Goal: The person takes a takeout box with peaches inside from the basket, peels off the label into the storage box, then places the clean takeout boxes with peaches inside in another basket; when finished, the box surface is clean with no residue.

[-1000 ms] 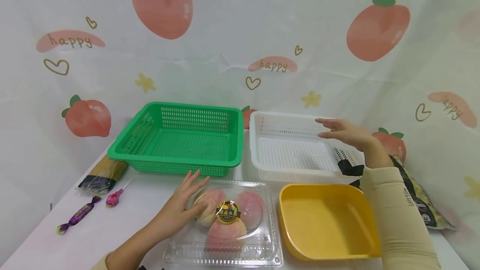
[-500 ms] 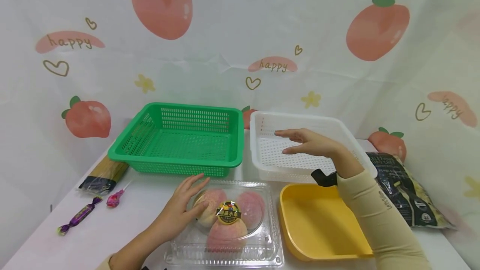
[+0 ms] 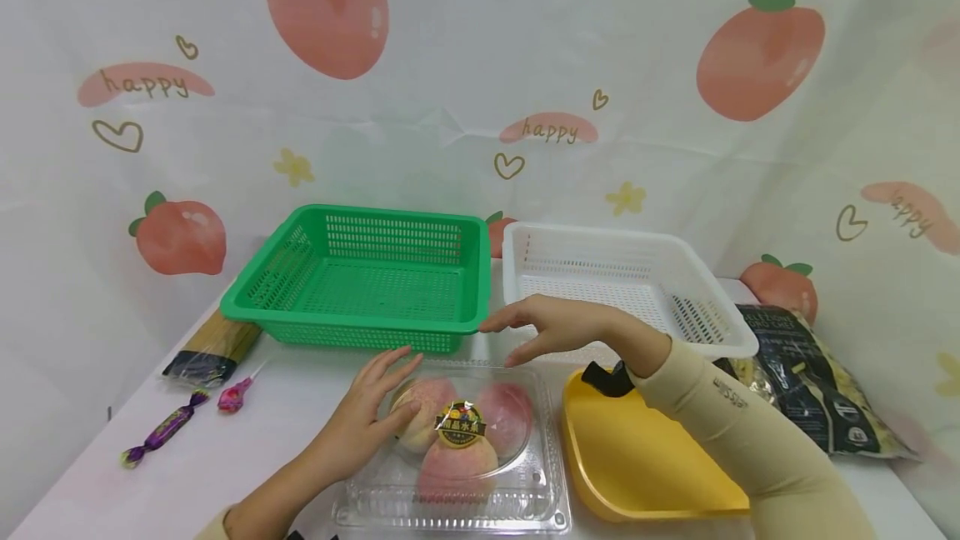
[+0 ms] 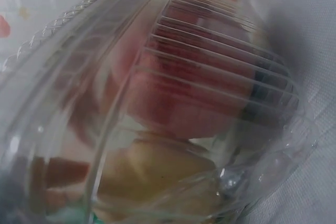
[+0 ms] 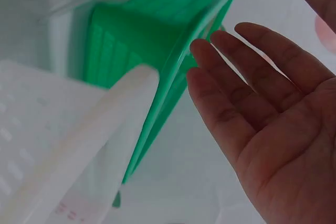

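Note:
A clear plastic clamshell box [image 3: 517, 473] of peaches [image 3: 457, 469] with a black-and-gold sticker lies at the front middle; the left wrist view shows its ridged side close up. My left hand [image 3: 367, 419] rests at its left upper edge, fingers spread and fairly straight. My right hand [image 3: 558, 327] hovers above the box's far right corner, in front of the white basket [image 3: 615, 273], with nothing in it. In the right wrist view that hand's fingers [image 5: 252, 72] are extended, palm showing, near the green basket [image 5: 178, 61].
A green basket [image 3: 375, 290] stands at the back left. A yellow basin [image 3: 652, 465] sits under my right forearm. Farther right lies a black food bag [image 3: 817, 390]. At left are a purple wrapped candy [image 3: 167, 429], a lollipop [image 3: 235, 396] and a packet of brown sticks [image 3: 213, 348].
My right hand has swept left and toward me, from over the white basket's right side to the clamshell box's far corner. The left hand stays at the box.

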### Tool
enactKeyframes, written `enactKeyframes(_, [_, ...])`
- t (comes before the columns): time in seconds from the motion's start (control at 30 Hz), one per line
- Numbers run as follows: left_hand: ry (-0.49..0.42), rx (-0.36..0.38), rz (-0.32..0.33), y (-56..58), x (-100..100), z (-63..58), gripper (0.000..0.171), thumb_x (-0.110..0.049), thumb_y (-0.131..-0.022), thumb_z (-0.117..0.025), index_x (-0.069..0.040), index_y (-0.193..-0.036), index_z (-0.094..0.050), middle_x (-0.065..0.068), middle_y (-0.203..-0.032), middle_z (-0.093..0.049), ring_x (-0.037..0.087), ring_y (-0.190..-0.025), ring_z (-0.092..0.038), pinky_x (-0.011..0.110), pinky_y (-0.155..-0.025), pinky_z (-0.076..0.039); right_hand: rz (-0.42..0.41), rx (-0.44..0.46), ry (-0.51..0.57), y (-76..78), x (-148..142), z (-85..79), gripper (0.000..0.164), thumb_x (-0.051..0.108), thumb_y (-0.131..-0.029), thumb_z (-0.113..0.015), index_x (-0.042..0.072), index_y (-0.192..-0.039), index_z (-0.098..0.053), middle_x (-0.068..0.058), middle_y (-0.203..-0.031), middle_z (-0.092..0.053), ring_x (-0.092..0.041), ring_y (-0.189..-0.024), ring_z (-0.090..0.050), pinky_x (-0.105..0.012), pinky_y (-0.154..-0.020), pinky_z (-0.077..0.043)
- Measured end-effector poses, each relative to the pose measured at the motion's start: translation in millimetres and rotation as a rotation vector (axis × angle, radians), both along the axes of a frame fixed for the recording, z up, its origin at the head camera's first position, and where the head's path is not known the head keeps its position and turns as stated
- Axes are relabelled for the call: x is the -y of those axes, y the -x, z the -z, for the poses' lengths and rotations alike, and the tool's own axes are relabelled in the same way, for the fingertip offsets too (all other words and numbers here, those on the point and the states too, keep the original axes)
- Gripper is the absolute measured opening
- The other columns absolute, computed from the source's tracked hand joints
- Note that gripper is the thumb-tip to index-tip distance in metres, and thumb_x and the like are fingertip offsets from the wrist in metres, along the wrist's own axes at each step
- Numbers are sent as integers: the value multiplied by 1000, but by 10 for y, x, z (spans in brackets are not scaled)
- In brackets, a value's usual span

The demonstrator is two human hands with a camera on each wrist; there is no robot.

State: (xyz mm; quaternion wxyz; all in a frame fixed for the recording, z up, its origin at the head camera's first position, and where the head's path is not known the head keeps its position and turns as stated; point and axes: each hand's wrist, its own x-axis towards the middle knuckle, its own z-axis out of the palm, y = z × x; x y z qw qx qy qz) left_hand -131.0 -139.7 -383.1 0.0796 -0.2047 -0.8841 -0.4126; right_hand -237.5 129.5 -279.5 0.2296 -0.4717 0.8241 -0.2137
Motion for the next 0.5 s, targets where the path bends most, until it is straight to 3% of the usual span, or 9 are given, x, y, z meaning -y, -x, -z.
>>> enactKeyframes(0.2, [-12, 7, -1, 1, 7, 13, 52, -26, -91, -59, -7, -138, -46, 13, -147, -35, 42, -135, -26, 73, -93, -29, -114, -2, -48, -106, 248, -20, 42, 13, -89, -62, 2, -129, -55, -10, -134, -55, -20, -124, -51, -29, -103, -42])
enactKeyframes(0.4, [-34, -2, -5, 15, 4, 23, 51, -24, -90, -61, -6, -136, -47, 14, -145, -37, 41, -135, -27, 72, -93, -30, -173, 55, -48, -170, 463, 9, 37, 9, -85, -67, 0, -120, -61, -12, -121, -61, -23, -109, -61, -21, -93, -48])
enactKeyframes(0.5, [-33, 8, -9, 16, 2, 25, 51, -25, -90, -60, -6, -136, -47, 13, -146, -37, 41, -135, -26, 72, -94, -29, -179, 86, -62, -202, 558, 63, 34, 8, -83, -69, 1, -115, -63, -10, -114, -65, -19, -101, -63, -17, -86, -50])
